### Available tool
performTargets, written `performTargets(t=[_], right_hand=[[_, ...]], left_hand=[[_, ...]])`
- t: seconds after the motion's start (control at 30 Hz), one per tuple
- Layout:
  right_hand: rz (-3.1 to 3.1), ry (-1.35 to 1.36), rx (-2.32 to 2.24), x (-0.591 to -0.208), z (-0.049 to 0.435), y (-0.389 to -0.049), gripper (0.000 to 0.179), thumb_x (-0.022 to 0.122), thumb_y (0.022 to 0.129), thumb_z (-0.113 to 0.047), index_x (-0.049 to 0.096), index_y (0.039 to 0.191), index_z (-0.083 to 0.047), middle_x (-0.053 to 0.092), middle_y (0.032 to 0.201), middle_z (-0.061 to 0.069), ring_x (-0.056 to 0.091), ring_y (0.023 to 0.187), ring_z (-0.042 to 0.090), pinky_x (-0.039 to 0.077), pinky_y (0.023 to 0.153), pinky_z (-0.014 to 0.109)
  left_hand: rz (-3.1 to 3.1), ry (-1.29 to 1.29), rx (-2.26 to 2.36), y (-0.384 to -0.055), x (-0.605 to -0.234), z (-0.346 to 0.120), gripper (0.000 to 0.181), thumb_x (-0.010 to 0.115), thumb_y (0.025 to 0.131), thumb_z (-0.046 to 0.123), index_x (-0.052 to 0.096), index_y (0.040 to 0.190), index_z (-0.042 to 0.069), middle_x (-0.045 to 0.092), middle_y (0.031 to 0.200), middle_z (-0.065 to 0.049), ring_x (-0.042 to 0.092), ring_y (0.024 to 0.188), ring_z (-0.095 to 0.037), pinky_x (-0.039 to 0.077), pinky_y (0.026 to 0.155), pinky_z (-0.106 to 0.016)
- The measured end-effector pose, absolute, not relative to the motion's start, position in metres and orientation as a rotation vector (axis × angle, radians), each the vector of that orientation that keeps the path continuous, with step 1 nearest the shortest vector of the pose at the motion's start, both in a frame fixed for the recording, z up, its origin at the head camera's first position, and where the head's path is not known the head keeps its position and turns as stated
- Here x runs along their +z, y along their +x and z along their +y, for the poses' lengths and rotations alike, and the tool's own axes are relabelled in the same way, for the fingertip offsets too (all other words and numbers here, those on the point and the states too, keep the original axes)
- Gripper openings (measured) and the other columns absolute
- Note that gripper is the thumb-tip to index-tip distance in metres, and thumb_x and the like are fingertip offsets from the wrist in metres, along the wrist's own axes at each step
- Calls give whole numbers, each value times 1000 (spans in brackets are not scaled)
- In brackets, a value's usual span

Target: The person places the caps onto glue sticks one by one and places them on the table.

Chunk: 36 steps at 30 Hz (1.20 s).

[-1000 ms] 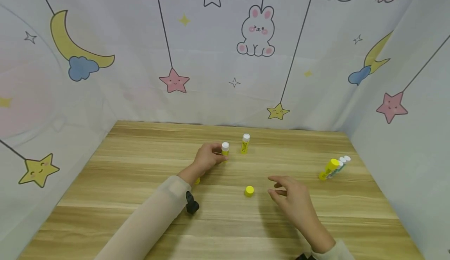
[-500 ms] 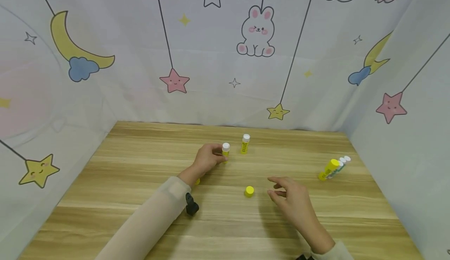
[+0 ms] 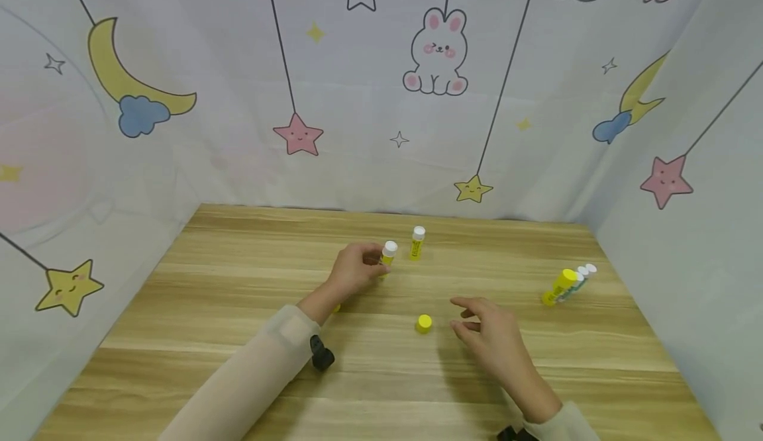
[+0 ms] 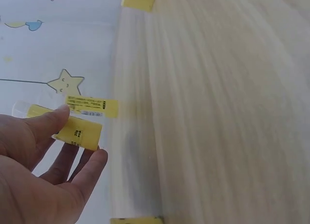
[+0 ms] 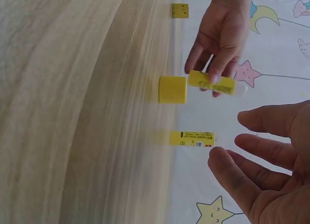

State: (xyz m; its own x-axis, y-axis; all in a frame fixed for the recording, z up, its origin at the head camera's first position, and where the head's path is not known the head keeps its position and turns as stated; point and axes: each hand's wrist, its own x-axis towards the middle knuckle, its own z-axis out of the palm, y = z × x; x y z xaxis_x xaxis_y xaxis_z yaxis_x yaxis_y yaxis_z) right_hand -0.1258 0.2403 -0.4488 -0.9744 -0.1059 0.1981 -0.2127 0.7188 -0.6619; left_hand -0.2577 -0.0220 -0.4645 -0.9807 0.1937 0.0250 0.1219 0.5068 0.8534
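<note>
My left hand (image 3: 356, 270) pinches a yellow glue stick (image 4: 81, 133) with a white top between thumb and fingers. The stick leans slightly, and its lower end shows just above the tabletop in the right wrist view. Behind it, a second glue stick (image 3: 416, 243) of the same kind stands upright on the table. My right hand (image 3: 490, 335) hovers over the table with thumb and fingers apart, holding nothing. Left of those fingers a yellow cap (image 3: 424, 324) sits on the wood. Another yellow cap (image 5: 180, 10) stands near the left forearm, mostly hidden by it in the head view.
On the right side of the wooden table (image 3: 381, 388), a larger yellow glue stick (image 3: 559, 287) stands beside several white-capped sticks (image 3: 585, 273). A white curtain (image 3: 357, 176) printed with stars and a rabbit closes off the back and sides.
The glue stick in my left hand has shifted slightly right and tilted a little. My right hand has drifted slightly left, still holding nothing.
</note>
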Motion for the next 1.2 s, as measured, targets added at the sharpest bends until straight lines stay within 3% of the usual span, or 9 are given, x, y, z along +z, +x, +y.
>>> performTargets(t=[0.2,0.47,0.77,1.03,1.2], right_hand=[[-2797,245,1126,-452,236,-130,38,80,86,-4,71,124,-6,69,119,15,74,93,24,60,74,24],[-2847,286,1036,-452,229,-136,39,80,87,-8,71,125,-7,70,121,11,70,104,29,61,78,30],[-2873,368,900,-454,218,-144,39,82,84,-12,73,122,-9,71,122,10,71,101,27,62,74,31],[-2908,431,803,-456,208,-149,43,85,81,-17,72,121,-9,71,122,10,69,101,26,59,83,42],[-2946,481,738,-458,203,-153,41,85,80,-19,74,119,-9,71,121,10,66,112,28,53,98,48]], left_hand=[[2701,341,1512,-240,-454,-30,36,81,88,17,73,123,15,74,112,1,67,107,-21,56,94,-43],[2790,485,1493,-213,-449,-43,33,83,86,14,74,118,13,72,107,2,67,99,-18,60,84,-32],[2907,580,1383,-191,-444,-48,32,86,82,13,76,112,12,68,96,6,65,89,-11,60,77,-28],[3033,610,1204,-180,-442,-51,30,87,82,20,76,110,13,68,96,6,64,86,-11,58,76,-29],[3059,582,1206,-177,-443,-55,31,89,80,21,77,108,15,67,93,8,63,84,-9,57,75,-27]])
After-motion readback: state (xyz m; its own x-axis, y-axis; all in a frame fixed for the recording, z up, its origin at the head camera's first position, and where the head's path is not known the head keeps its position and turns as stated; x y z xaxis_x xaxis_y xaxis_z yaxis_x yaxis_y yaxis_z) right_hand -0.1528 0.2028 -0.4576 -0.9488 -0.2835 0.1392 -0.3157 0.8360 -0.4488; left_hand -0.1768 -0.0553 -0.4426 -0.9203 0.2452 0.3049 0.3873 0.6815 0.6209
